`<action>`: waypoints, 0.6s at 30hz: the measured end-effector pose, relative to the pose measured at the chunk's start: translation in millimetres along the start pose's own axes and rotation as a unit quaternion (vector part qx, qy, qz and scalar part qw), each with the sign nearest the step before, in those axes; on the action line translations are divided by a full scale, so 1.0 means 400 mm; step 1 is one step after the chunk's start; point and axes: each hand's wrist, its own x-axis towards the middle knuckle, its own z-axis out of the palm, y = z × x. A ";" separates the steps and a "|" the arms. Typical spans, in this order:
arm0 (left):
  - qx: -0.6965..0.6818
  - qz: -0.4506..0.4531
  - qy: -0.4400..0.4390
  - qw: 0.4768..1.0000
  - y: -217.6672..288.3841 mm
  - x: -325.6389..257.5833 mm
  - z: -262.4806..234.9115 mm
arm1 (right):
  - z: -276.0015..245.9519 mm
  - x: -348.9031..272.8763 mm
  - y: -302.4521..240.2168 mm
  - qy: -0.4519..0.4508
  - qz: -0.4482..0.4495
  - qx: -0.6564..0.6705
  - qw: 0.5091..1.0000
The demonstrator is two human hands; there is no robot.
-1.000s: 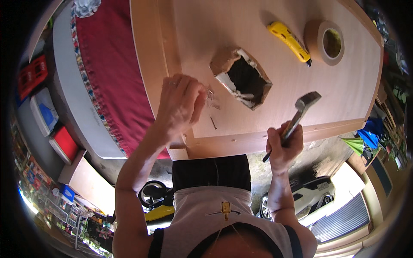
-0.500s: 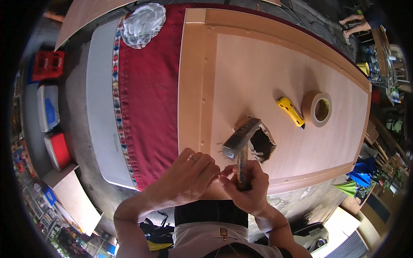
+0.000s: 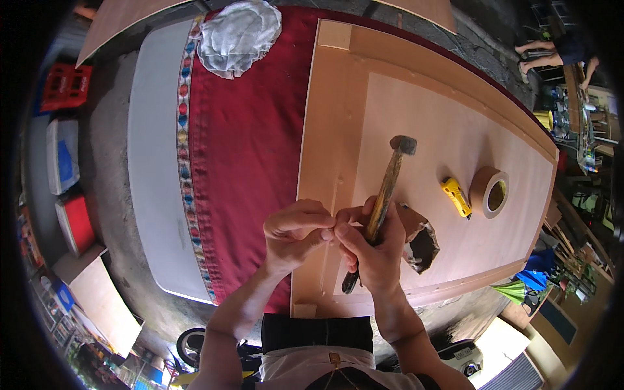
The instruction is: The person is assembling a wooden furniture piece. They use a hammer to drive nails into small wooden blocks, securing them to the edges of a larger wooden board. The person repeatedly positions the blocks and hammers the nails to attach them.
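Observation:
My right hand [image 3: 377, 247] grips a hammer [image 3: 389, 179] by its worn wooden handle, the dark metal head pointing away from me. Thumb and forefinger of that hand meet the fingertips of my left hand [image 3: 292, 233]. The left fingers are pinched together; anything between them is too small to make out. Both hands are above the near left part of a wooden panel [image 3: 416, 110] framed with brown strips. Just right of my right hand lies a torn brown packet [image 3: 421, 244] with a dark inside.
Farther right on the panel are a yellow utility knife [image 3: 456, 197] and a roll of brown tape [image 3: 489, 192]. A crumpled white cloth [image 3: 237, 39] rests on the dark red tablecloth [image 3: 250, 143]. Crates and boxes stand at left; another person's legs [image 3: 539, 55] show far right.
The hammer has swung more upright, its head now farther from me. Both hands have risen off the panel's near edge, fingertips still together. The view has shifted, so the panel appears farther right.

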 end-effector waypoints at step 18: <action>0.394 0.194 -0.043 0.897 -0.116 0.650 -0.227 | 0.020 0.118 0.020 0.104 -0.075 -0.095 0.987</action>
